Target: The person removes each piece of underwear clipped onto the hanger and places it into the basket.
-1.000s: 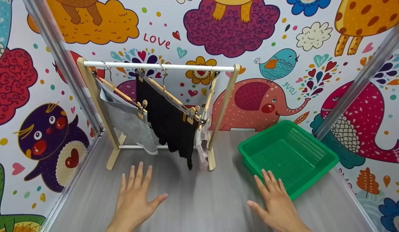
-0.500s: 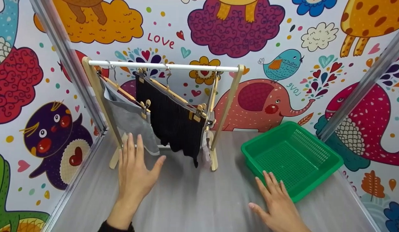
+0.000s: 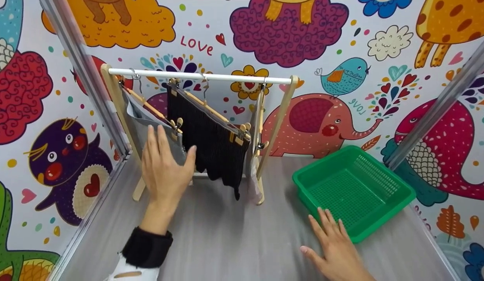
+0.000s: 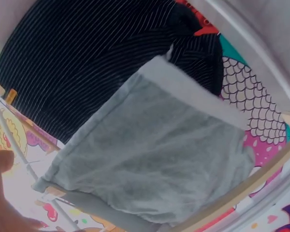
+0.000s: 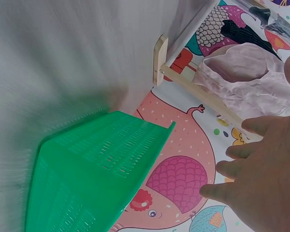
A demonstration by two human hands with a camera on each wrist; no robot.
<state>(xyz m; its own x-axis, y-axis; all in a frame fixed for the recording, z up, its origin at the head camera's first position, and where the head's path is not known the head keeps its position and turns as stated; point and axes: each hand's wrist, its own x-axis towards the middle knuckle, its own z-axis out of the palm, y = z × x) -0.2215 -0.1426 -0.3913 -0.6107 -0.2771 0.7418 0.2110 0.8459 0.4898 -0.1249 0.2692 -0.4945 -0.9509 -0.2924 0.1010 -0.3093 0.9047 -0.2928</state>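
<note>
My left hand is raised with fingers extended in front of a grey garment clipped to a wooden hanger; whether it touches the cloth cannot be told. Beside it hangs a black pinstriped garment on a second clip hanger. At the rack's right end is a pale pink garment, seen mostly edge-on in the head view. My right hand, fingers spread and holding nothing, is near the front left side of a green basket.
The drying rack has a white top bar and wooden legs, standing on a grey floor. Cartoon-printed walls with metal edge strips enclose the space. No items show inside the basket.
My left hand has moved forward and up from the floor area to the grey garment, bringing a black wrist band into view. The right hand has stayed nearly in place.
</note>
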